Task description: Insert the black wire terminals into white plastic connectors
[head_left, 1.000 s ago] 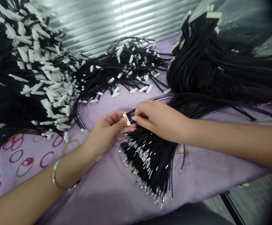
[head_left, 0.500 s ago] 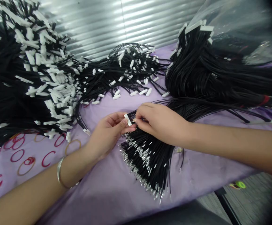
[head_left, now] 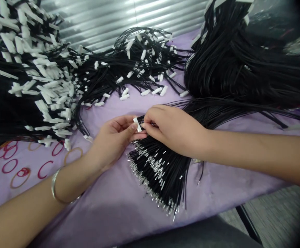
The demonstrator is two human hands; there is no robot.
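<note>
My left hand (head_left: 116, 137) pinches a small white plastic connector (head_left: 137, 124) between thumb and fingers. Close against its right side is my right hand (head_left: 172, 129), thumb and index finger pinched together on a thin black wire whose end is hidden at the connector. Below both hands a fan of black wires (head_left: 173, 172) with shiny metal terminals (head_left: 152, 172) lies spread on the purple cloth (head_left: 108, 210). The wires run back under my right hand toward the right.
Heaped at left are black cables with white connectors (head_left: 46, 93); a smaller pile (head_left: 145, 65) lies at the back. A thick cable bundle (head_left: 217, 69) rests at back right. Red and yellow rubber bands (head_left: 9, 166) are scattered at left. A corrugated metallic surface (head_left: 100, 20) stands behind.
The view has shifted closer and slightly, so things sit a little higher and to the left. Both hands keep their hold around the connector, with the right fingers slightly nearer to it.
</note>
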